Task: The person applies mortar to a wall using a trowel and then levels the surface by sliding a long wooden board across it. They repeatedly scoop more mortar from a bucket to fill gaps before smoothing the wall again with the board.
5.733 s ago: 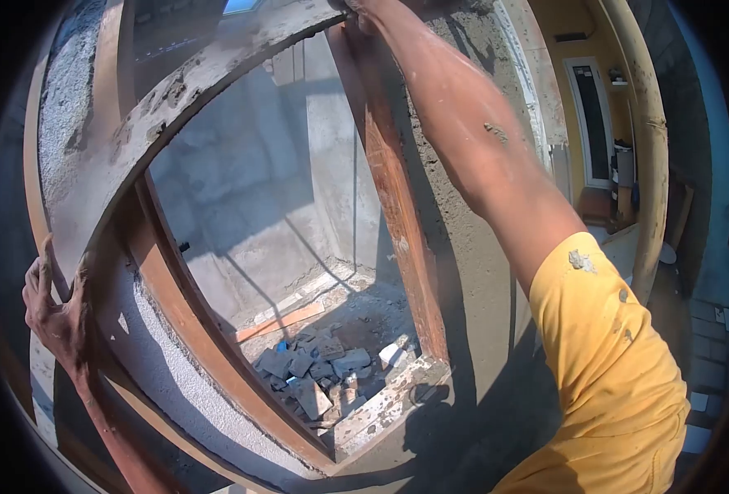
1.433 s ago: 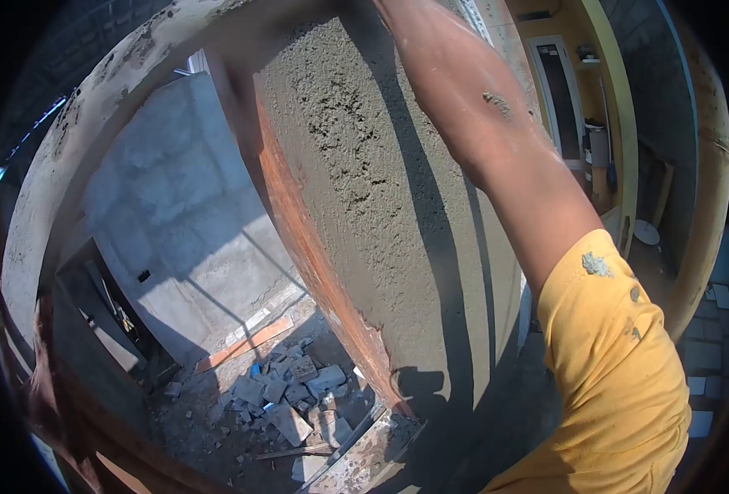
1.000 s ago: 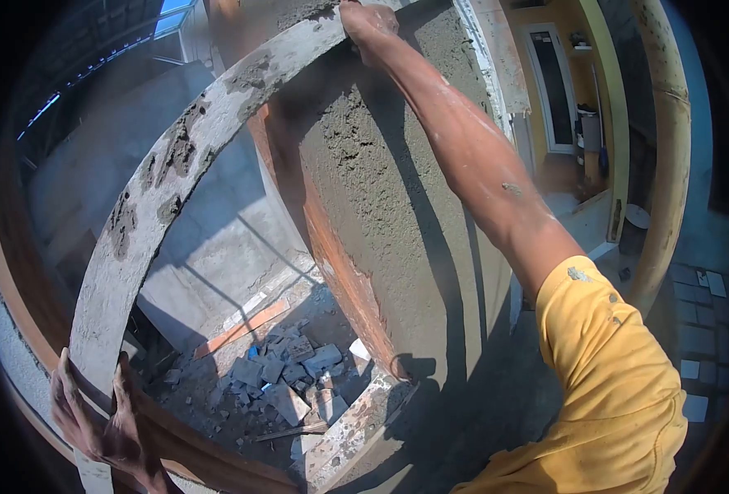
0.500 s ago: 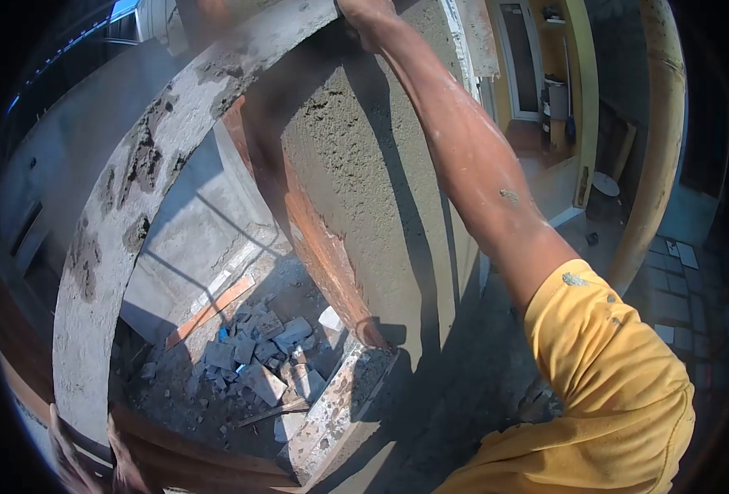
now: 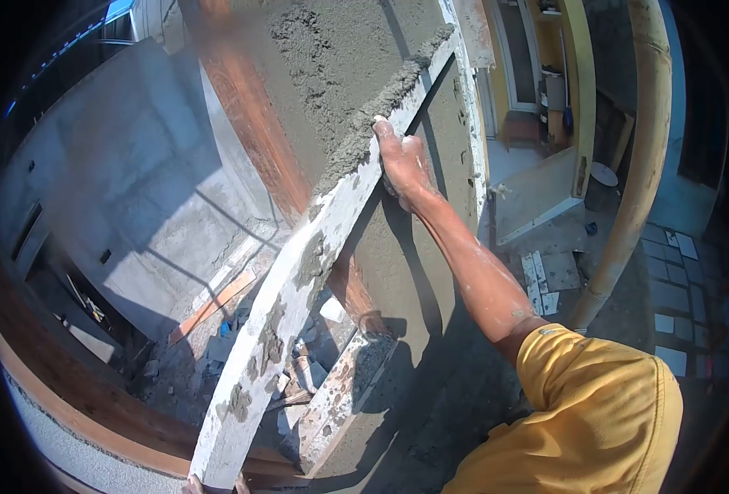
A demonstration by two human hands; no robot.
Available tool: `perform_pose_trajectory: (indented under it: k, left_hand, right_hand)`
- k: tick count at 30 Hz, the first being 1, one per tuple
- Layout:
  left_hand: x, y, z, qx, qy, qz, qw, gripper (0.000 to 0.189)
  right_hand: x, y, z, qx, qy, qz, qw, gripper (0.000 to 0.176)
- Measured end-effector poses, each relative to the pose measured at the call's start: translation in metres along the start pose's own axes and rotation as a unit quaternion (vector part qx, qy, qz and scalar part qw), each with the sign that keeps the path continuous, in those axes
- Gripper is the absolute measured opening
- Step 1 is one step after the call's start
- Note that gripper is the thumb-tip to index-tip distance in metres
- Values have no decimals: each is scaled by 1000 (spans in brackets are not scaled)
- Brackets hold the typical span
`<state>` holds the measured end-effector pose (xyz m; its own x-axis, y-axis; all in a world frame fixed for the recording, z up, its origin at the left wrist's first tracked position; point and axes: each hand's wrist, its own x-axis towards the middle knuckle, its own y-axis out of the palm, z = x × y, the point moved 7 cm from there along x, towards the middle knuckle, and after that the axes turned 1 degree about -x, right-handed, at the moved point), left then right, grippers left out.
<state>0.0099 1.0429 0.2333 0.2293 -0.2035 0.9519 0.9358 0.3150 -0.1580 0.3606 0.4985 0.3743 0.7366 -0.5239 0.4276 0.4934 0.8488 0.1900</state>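
A long, pale plasterer's straightedge (image 5: 275, 309) runs diagonally across a wall of wet grey plaster (image 5: 356, 49). My right hand (image 5: 401, 169) is closed around its upper part, thumb on the near face. Only fingertips of my left hand (image 5: 193, 486) show at the bottom edge of the view, on both sides of the straightedge's lower end. Wet mortar (image 5: 364, 136) is heaped along the upper edge, and dabs of it stick to the face. Above the straightedge the plaster is rough in patches; below, it looks smoother and partly shaded.
A reddish wooden frame post (image 5: 253, 107) borders the plaster on the left, with a wooden sill (image 5: 93, 403) low down. Through the opening lies broken rubble (image 5: 216, 350). A bamboo pole (image 5: 640, 156) stands at the right, near floor tiles (image 5: 673, 288) and a doorway.
The straightedge has come down across the wall, and mortar now lies along its upper edge. My right hand has dropped from the top of the view; my left has shifted right.
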Motion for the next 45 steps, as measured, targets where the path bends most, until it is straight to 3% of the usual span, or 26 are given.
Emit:
perform_pose_trajectory:
  k: [3,6,7,9,10,11,14,18,24,27,28,29,32,36,42,43,45]
  left_hand:
    - [-31,2,-1,-8,-11,27,1000,64]
    - [-37,-3,2,-1,-18,25,1000,63]
    - [-29,-4,3,0,-18,22,1000,63]
    - [1,-12,2,8,-21,3,1000,63]
    - [24,-16,-1,13,-23,-4,1000,63]
    - [51,-21,-4,17,-23,-19,999,63]
    - [137,-37,-21,12,-30,-68,997,63]
    - [184,-38,-26,-21,-9,-98,995,61]
    - [116,-15,-14,-12,42,-73,996,61]
    - [67,-12,4,-5,34,-55,998,62]
    - [53,-11,9,0,30,-46,998,63]
    - [37,-12,15,0,26,-40,999,63]
    - [-3,-15,26,4,11,-11,1000,64]
    - [-49,-28,39,11,-11,-1,1000,66]
    - [-81,-43,49,5,-30,13,999,70]
    - [-82,-45,51,3,-32,14,999,71]
    - [-79,-45,57,1,-38,13,999,72]
  right_hand:
    - [-23,-2,-54,20,25,8,999,67]
    - [-38,-6,-39,36,89,56,994,68]
    - [-32,-5,-25,33,57,6,998,67]
    - [-15,3,25,63,10,4,998,67]
    - [-2,7,52,45,38,31,998,66]
    - [22,16,79,68,-22,15,997,63]
    - [98,36,153,103,-89,40,990,64]
    - [123,45,168,98,-112,39,988,64]
    - [45,14,83,76,-40,11,996,64]
    - [-9,-8,-7,33,68,17,997,62]
    - [-18,-15,-51,-9,27,-38,999,66]
    - [-36,-19,-93,11,50,-31,998,72]
    - [-104,-28,-185,96,165,5,982,47]
    - [-166,-30,-271,194,246,-20,949,37]
    - [-183,-10,-227,171,225,7,959,38]
    - [-172,0,-213,207,190,31,959,41]
    - [-149,10,-168,132,163,24,977,55]
